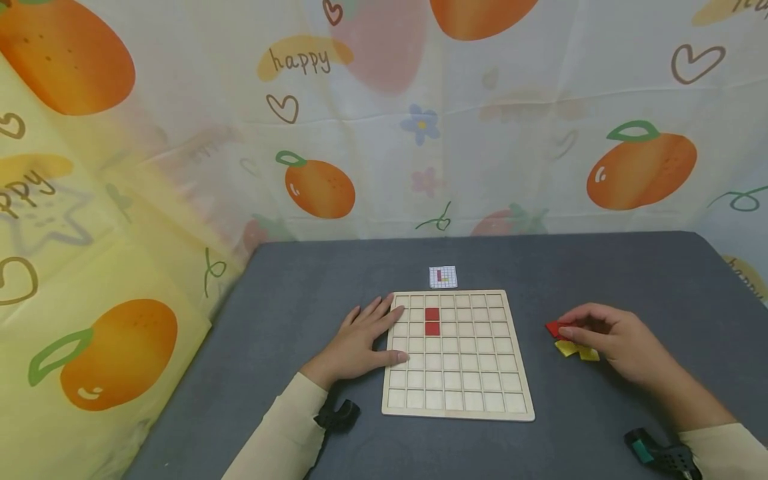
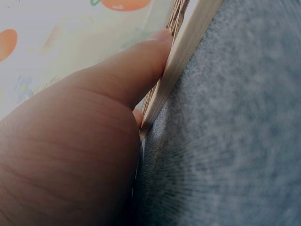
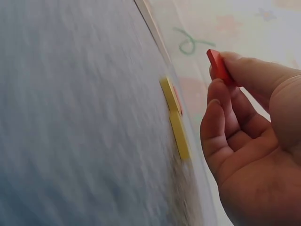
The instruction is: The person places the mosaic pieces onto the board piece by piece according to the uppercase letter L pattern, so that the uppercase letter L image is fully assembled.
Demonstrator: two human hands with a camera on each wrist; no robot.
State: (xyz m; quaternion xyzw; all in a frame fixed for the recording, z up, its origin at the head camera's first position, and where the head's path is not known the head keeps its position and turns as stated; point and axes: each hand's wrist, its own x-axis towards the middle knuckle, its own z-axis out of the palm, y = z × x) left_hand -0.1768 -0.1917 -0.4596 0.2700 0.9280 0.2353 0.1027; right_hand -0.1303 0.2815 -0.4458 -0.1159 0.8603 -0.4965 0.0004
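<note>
A wooden grid board (image 1: 459,415) lies on the grey table, with two red square tiles (image 1: 432,328) set one above the other in its upper left part. My left hand (image 1: 358,343) rests on the board's left edge with its fingers spread, the thumb (image 2: 141,61) on the rim. To the right of the board, my right hand (image 1: 618,337) pinches a red tile (image 3: 218,68) between thumb and fingers, above the table. Beneath it lie two yellow tiles (image 3: 179,136); a thin red edge shows behind them in the right wrist view.
Behind the board lies a small white card (image 1: 443,277) printed with a grid and coloured cells. A patterned cloth (image 1: 384,147) hangs at the table's far edge, and another yellowish part of it (image 1: 120,267) borders the left side.
</note>
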